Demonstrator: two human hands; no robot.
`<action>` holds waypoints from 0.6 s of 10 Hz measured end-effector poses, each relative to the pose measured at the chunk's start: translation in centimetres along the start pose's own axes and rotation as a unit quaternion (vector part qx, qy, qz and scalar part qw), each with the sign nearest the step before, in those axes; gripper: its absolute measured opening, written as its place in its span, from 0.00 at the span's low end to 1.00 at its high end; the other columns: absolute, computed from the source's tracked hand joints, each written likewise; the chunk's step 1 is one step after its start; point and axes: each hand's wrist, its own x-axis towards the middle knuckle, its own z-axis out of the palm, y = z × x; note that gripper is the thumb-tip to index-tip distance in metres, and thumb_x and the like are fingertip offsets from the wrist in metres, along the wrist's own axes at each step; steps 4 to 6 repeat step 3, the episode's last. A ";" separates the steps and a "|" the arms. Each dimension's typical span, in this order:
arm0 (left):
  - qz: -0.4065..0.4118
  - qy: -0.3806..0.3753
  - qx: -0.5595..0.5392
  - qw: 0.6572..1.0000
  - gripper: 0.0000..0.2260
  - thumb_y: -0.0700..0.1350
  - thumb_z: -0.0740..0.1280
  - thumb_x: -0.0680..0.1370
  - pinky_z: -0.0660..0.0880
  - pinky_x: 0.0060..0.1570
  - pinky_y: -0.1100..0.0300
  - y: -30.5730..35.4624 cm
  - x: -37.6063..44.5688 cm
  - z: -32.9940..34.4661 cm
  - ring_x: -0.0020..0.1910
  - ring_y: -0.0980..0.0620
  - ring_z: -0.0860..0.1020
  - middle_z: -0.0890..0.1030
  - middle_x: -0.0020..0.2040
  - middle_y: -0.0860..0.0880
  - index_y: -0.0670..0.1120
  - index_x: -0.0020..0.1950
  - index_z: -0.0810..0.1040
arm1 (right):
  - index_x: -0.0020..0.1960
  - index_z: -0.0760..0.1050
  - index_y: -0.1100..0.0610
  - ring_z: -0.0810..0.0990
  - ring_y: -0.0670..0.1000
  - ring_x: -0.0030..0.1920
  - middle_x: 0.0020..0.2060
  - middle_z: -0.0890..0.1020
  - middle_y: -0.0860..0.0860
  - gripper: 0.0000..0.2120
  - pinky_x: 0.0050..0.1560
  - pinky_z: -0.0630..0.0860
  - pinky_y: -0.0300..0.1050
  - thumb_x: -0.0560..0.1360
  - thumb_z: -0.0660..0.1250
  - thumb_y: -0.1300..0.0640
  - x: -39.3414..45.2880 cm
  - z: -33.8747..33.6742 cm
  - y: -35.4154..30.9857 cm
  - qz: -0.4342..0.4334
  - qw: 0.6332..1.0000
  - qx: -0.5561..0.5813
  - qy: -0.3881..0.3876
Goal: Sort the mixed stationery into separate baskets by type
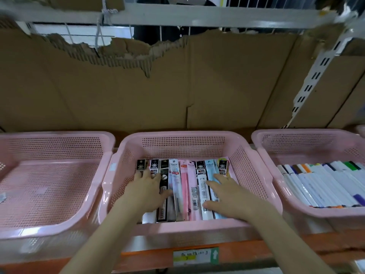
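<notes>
Pressing both hands flat on packaged pens in the middle pink basket (189, 135).

The left hand (147, 191) lay with fingers straight and slightly apart over the black-labelled packets (164, 186); the right hand (230, 196), fingers likewise extended and spread, rested on the pale blue packets (209, 169). The left basket (57, 135) held no stationery, and white markers (324, 184) lay side by side in the right basket (306, 133).

I see an orange shelf (246, 252) carrying three pink baskets side by side: the left basket (59, 224), the middle basket (189, 227) and the right basket (280, 186). A paper label (195, 257) sits on the shelf's front edge below the middle one.
</notes>
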 end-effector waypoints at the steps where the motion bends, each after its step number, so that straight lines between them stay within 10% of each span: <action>1: 0.002 -0.003 -0.018 1.000 0.27 0.61 0.52 0.80 0.60 0.70 0.43 0.1 -0.8 -1.0 0.73 0.37 0.56 0.56 0.75 0.39 0.52 0.76 0.56 | 0.76 0.56 0.52 0.57 0.51 0.74 0.75 0.56 0.51 0.31 0.71 0.61 0.52 0.78 0.57 0.40 -0.3 -0.2 0.1 0.002 0.999 0.014 0.040; 3: 0.061 0.162 -0.099 0.980 0.21 0.58 0.57 0.80 0.72 0.57 0.56 0.4 -5.2 -3.3 0.58 0.50 0.74 0.73 0.63 0.47 0.53 0.71 0.67 | 0.69 0.68 0.49 0.69 0.43 0.64 0.67 0.71 0.45 0.21 0.64 0.64 0.40 0.79 0.57 0.44 -4.6 -2.5 0.0 -0.010 0.956 0.109 0.274; 6: 0.061 0.162 -0.099 0.980 0.21 0.58 0.57 0.80 0.72 0.57 0.56 0.4 -5.2 -3.3 0.58 0.50 0.74 0.73 0.63 0.47 0.53 0.71 0.67 | 0.69 0.68 0.49 0.69 0.43 0.64 0.67 0.71 0.45 0.21 0.64 0.64 0.40 0.79 0.57 0.44 -4.6 -2.5 0.0 -0.010 0.956 0.109 0.274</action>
